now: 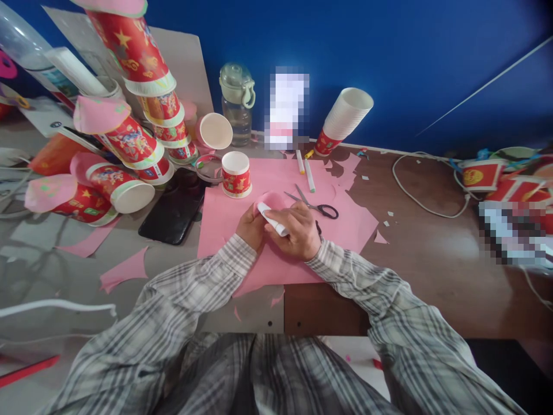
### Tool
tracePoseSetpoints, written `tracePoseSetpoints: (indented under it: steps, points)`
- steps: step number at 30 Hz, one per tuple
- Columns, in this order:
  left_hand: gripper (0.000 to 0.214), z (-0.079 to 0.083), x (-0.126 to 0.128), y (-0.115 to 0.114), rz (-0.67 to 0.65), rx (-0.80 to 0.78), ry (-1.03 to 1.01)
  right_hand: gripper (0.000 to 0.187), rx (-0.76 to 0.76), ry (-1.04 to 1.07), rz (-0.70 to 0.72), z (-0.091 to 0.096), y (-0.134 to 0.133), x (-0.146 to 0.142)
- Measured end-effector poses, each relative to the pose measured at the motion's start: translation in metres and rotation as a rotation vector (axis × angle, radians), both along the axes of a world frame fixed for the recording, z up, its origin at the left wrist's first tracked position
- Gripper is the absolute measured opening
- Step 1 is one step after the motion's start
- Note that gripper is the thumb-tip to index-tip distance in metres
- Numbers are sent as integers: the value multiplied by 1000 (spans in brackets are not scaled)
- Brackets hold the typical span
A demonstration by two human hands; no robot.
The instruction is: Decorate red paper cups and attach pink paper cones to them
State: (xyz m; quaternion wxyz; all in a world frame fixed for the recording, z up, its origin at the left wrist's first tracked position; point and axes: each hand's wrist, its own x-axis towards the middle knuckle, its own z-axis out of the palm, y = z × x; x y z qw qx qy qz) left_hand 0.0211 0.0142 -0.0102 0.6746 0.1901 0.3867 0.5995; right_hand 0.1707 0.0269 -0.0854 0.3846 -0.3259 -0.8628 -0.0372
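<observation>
Over the pink paper sheet (220, 230), my left hand (251, 226) is closed around a curved piece of pink paper (272, 200). My right hand (298, 230) grips a thick white tube (276, 223), like a marker or glue stick, angled against that paper. Its far tip meets the paper near my left fingers. Black-handled scissors (322, 210) lie with blades apart just beyond my right hand. A red patterned paper cup (236, 177) stands upside down on the sheet, left of and beyond my hands.
Red cups with pink paper tops (129, 138) are stacked and lying at the left. A black phone (175, 210) lies beside the sheet. Behind are a water bottle (236, 104), a leaning cup stack (345, 118) and markers (310, 176). A white cable (425, 207) curls at right.
</observation>
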Motion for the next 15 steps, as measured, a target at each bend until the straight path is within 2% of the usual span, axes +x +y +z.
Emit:
tracePoseSetpoints:
  steps: [2,7,13,15]
  points:
    - [31,0,-1,0,-21,8,30,21,-18,9,-29,-1,4,0]
    - [33,2,-3,0,-51,-49,-15,22,73,110,-123,-1,10,9]
    - [27,-1,1,0,32,32,17,27,110,59,47,-1,1,1]
    - [28,0,1,-1,16,21,22,27,112,60,32,-1,4,0]
